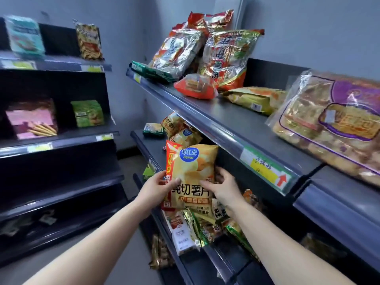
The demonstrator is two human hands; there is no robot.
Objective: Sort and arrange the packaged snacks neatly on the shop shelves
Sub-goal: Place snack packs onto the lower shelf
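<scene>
A yellow potato chip bag (192, 167) with a blue round logo stands upright at the front of the right unit's second shelf (148, 145). My left hand (158, 187) grips its lower left edge and my right hand (223, 185) grips its lower right side. Behind it stand more yellow chip bags (181, 128) of the same kind. Below it, mixed snack packets (191, 233) lie in a loose heap on the lower shelf.
The right unit's top shelf (236, 122) carries foil snack bags (224, 56), an orange packet (195, 86), a flat yellow bag (255, 97) and a large purple-labelled bag (329, 124). The left shelving unit (61, 140) has a few upright packets. Grey floor lies between the units.
</scene>
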